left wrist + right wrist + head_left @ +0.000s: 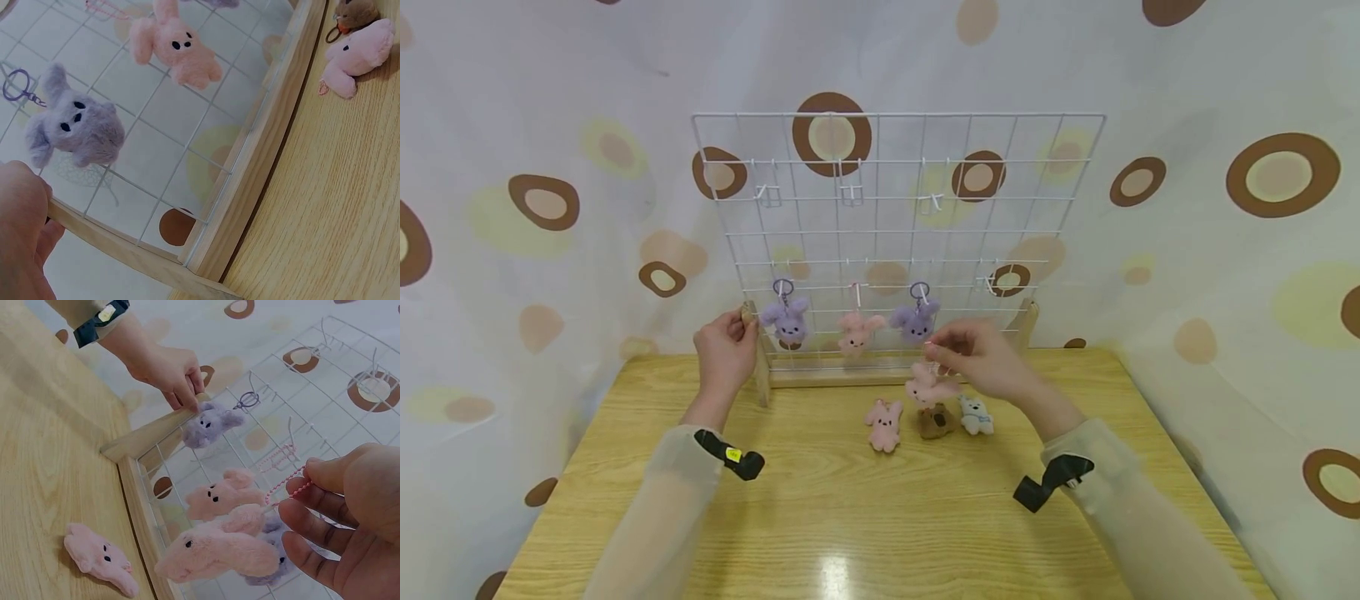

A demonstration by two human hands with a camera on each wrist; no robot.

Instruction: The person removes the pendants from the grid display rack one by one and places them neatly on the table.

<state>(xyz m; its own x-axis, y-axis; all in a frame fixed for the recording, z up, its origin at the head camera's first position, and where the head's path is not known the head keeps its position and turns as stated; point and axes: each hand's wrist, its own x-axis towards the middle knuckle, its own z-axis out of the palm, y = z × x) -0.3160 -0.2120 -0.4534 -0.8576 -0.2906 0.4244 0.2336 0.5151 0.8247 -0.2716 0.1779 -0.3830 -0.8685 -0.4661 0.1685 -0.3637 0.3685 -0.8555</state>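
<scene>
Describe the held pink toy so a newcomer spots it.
Find the white wire grid on the table. In front of its lower part, the right hand holds a pink toy by its beaded chain. One pink neighbour hangs on the grid, another rests on the table; only this dangles from a hand.

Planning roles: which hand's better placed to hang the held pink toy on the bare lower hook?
Right, I'd say: the right hand holds the pink toy and is nearer the bare hook; the left hand grips the wooden stand.
</scene>
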